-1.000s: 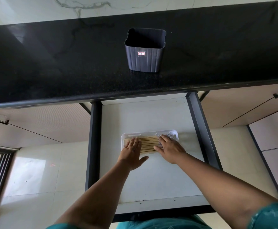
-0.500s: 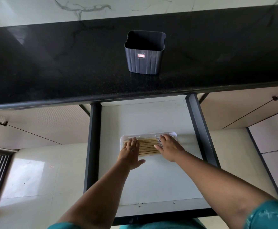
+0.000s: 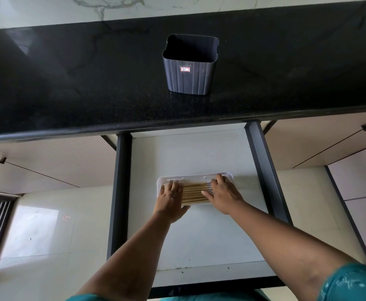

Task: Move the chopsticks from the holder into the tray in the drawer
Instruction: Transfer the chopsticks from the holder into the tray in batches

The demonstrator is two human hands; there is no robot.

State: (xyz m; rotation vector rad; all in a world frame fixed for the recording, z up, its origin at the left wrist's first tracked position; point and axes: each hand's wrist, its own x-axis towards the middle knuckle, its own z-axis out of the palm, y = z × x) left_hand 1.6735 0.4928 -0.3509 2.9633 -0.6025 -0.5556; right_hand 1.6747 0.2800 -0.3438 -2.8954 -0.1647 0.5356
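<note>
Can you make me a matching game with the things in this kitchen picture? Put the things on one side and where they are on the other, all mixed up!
Things:
1. holder
2. chopsticks
3. tray
4. left hand

Places:
A. on the drawer floor
B. lying flat in the white tray
C. on the black counter
D. on the left ends of the chopsticks

Pairs: 1-C, 2-B, 3-A, 4-D

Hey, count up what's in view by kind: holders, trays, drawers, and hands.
holder: 1
tray: 1
drawer: 1
hands: 2, left hand and right hand
Total: 5
The chopsticks are partly covered, so not counted.
</note>
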